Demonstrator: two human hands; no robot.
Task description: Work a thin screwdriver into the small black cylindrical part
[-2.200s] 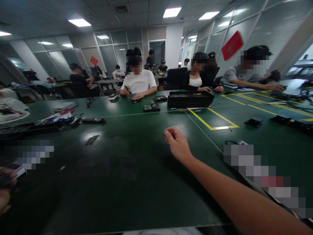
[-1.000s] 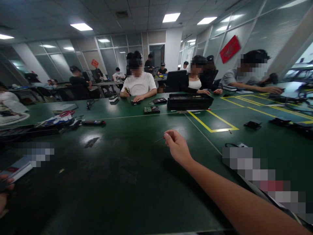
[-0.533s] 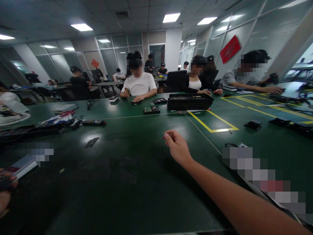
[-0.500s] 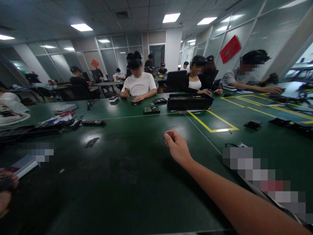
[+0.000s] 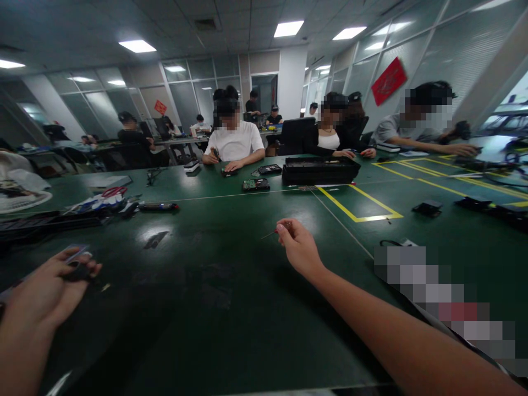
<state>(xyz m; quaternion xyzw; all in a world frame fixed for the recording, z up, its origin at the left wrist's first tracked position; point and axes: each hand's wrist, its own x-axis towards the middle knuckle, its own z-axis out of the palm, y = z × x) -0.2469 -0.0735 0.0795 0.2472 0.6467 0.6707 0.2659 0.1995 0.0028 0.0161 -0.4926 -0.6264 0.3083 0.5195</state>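
Note:
My right hand hovers over the middle of the green table, its fingers closed around a thin screwdriver. The slim shaft points left, with a bit of red by my fingertips; most of the handle is hidden in my grip. At the left, my left hand has its fingers curled around a small dark object, whose kind I cannot make out. A clear plastic edge shows behind those fingers. A dark flat patch lies on the table between my hands.
Ahead are a long black bin, a hard drive with a green circuit board and a dark cylindrical tool. Red-handled scissors lie among clutter at left. Small black parts sit to the right. Co-workers sit across the table.
My left hand has come in from the left edge, moving right and up, with the dark object in its fingers. My right hand and the screwdriver have stayed almost still.

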